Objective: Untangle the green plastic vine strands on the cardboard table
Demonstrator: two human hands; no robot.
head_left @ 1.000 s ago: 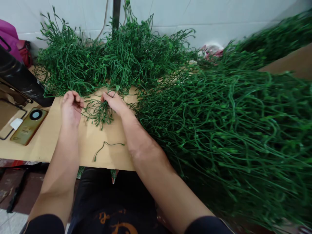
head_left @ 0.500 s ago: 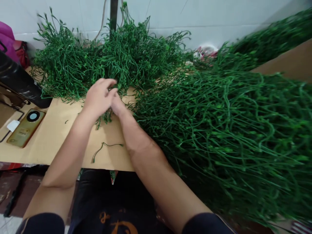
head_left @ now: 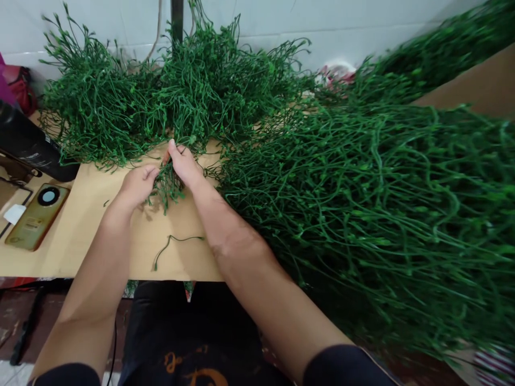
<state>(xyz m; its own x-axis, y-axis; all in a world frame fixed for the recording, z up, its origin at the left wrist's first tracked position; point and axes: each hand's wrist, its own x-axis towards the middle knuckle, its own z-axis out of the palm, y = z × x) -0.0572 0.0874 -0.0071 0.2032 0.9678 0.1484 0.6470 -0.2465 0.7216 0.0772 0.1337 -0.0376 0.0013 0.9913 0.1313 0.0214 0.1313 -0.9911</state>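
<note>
Between my hands is a small bunch of thin green stems [head_left: 168,185] with budded tips, hanging down over the cardboard surface. My right hand [head_left: 185,163] is closed around its upper part, thumb pointing up. On the bunch's left side, my left hand [head_left: 139,185] pinches some of the stems, fingers bent and partly hidden. One loose stem [head_left: 172,237] lies bent on the cardboard [head_left: 96,220] nearer my body. Just beyond my hands stands a heap of the same green stems [head_left: 193,91].
A much larger pile of green stems [head_left: 362,203] fills the right side, close to my right forearm. At the left lie a phone [head_left: 38,217] and a black cylindrical bottle [head_left: 36,145]. A tiled wall [head_left: 273,21] with a dark post [head_left: 177,24] bounds the back.
My left hand has come down and left from over my right hand and now pinches the bunch. My right hand, previously half covered, shows its thumb raised. The view has shifted slightly.
</note>
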